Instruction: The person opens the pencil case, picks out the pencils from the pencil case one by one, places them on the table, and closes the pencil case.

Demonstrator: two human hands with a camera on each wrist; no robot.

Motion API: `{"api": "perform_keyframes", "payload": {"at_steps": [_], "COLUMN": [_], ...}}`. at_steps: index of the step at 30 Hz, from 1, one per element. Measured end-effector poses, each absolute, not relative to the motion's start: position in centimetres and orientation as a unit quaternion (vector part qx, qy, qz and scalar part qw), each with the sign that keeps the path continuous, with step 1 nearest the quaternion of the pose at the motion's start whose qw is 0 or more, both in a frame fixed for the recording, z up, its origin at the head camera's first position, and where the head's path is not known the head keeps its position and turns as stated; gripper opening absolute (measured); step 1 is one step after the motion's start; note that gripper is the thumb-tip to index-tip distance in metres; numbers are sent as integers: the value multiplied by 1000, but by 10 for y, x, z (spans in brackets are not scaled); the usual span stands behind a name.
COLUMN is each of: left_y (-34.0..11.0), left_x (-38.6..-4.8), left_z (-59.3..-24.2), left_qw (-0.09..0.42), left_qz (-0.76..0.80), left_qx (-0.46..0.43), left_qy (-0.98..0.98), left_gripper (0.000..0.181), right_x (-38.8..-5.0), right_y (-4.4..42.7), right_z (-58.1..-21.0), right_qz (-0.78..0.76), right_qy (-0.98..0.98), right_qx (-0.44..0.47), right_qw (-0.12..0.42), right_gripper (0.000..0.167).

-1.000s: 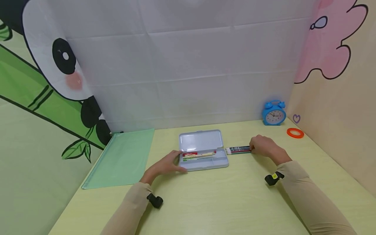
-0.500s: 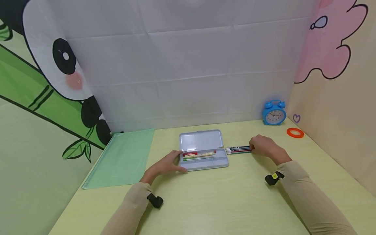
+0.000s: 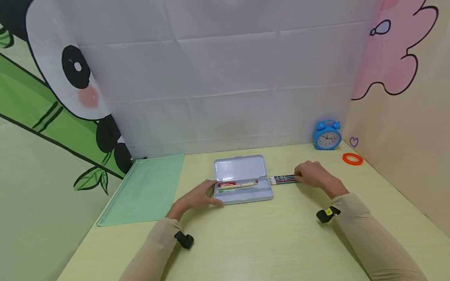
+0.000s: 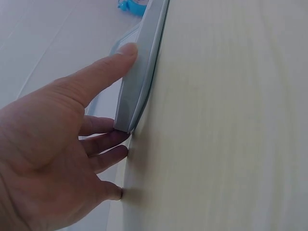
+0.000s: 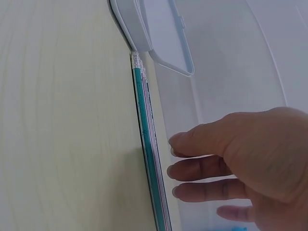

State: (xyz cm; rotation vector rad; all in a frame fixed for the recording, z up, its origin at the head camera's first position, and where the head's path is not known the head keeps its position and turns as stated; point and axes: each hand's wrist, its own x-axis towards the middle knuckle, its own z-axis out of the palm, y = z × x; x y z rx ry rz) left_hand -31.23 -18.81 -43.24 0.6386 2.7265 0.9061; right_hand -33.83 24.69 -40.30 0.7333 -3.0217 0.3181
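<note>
An open pale pencil case lies mid-table, holding a red pen and other slim pens. My left hand holds its left end, thumb on the front side and the other fingers around the left corner. Several pencils lie side by side at the case's right end, white ends toward it; a teal one shows nearest in the right wrist view. Over their right part is my right hand. In the right wrist view its fingers are extended beside the pencils, with a gap, gripping nothing.
A translucent green mat or tray lies at the left of the table. At the back right stands a blue alarm clock, with an orange ring in front of it. A white cloth hangs behind the table.
My right hand has shifted slightly left along the pencils, covering more of them. The left hand, the case and the pencils look unmoved.
</note>
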Motion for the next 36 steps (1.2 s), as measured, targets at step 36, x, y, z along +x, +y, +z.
{"api": "perform_keyframes", "payload": {"at_steps": [36], "left_y": [-192], "left_x": [-313], "left_z": [-424], "left_qw": [72], "left_qz": [318], "left_qx": [216], "left_qy": [920], "left_gripper": [82], "right_x": [-325], "right_y": [228], "right_z": [-398], "right_qz": [81], "right_qy": [-958], "right_qx": [251], "right_qw": [107], "right_gripper": [6]}}
